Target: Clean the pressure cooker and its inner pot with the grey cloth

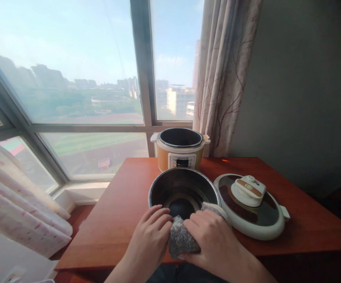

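A dark metal inner pot point(185, 188) stands near the front edge of the red-brown table point(123, 220). My left hand point(150, 239) rests on the pot's near rim with its fingers curled over the edge. My right hand point(213, 239) presses a grey speckled cloth point(182, 239) against the pot's near side, part of the cloth lying over the rim. Behind the pot stands the orange and white cooker body point(179, 154), open, with nothing inside.
The cooker's lid point(251, 206) lies flat on the table to the right of the pot, knob up. A large window point(78, 90) fills the back, a patterned curtain point(223, 74) hangs at the right, and white fabric point(17, 200) lies at the left.
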Available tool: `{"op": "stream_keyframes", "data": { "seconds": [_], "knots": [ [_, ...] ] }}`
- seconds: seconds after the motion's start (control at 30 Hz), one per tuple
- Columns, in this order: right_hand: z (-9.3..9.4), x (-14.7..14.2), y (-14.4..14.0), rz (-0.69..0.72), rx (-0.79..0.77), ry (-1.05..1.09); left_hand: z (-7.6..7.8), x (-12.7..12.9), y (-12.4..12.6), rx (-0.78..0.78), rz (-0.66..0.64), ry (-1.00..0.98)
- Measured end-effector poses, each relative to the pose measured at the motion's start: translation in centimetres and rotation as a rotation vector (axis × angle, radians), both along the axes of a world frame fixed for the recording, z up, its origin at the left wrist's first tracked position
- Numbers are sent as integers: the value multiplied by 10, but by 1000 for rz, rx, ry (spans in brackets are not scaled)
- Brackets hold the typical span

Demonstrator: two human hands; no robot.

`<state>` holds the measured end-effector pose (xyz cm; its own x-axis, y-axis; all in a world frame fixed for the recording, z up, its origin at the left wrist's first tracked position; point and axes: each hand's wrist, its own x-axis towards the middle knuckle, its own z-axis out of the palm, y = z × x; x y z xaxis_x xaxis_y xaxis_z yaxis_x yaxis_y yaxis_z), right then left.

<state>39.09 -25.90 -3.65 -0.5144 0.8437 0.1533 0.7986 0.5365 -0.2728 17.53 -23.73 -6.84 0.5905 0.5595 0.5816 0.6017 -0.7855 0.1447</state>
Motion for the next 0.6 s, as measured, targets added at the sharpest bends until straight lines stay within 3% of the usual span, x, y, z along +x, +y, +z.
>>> {"op": "stream_keyframes", "data": {
  "seconds": [0.23, 0.43, 0.6],
  "knots": [
    [8, 9, 6, 51, -35, -45, 3, -16, 8, 88, 37, 3],
    [12, 22, 14, 145, -58, -50, 16, -58, 42, -26, -120, 139],
    [13, 24, 18, 151, -54, -64, 13, -69, 68, -86, -102, 105]
  ]
}}
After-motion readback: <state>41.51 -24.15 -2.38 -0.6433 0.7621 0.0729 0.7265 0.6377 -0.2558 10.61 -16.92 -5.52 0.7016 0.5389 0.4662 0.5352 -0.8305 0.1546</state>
